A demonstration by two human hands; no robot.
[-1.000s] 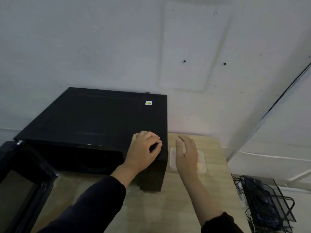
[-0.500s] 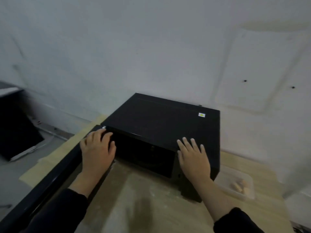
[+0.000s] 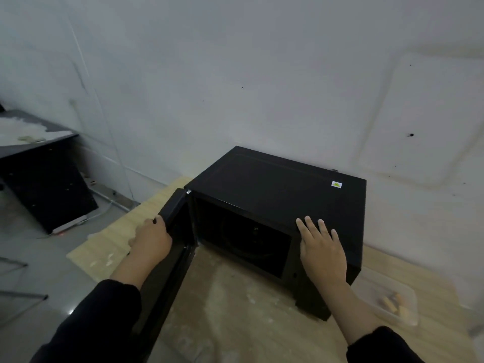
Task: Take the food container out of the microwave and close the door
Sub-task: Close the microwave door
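A pale grey wall (image 3: 235, 74) fills the background, with a dark bench (image 3: 39, 163) at the far left standing on a grey floor (image 3: 34, 258). In front of the wall runs a light wooden table (image 3: 235, 310), its top dusted with pale smears.

Toward the left of the table, the microwave door (image 3: 172, 247) stands swung out on its left hinge, roughly half open. The left hand (image 3: 150, 242) is on the outer face of that door near its upper edge, the fingers (image 3: 157, 221) curled over the edge and clasping it; a dark sleeve (image 3: 99, 318) covers the forearm.

Next comes the black microwave (image 3: 275, 189), set at an angle on the table with its dark cavity (image 3: 246, 237) exposed. A small yellow-and-white sticker (image 3: 336, 184) sits on its top near the back right corner.

The right hand (image 3: 323, 252) lies flat on the microwave's front right corner, fingers spread and straight, palm pressing down and gripping nothing.

At the far right, the food container (image 3: 392, 305), clear plastic with tan pieces of food inside, rests on the table just beside the microwave's right side, outside the cavity.
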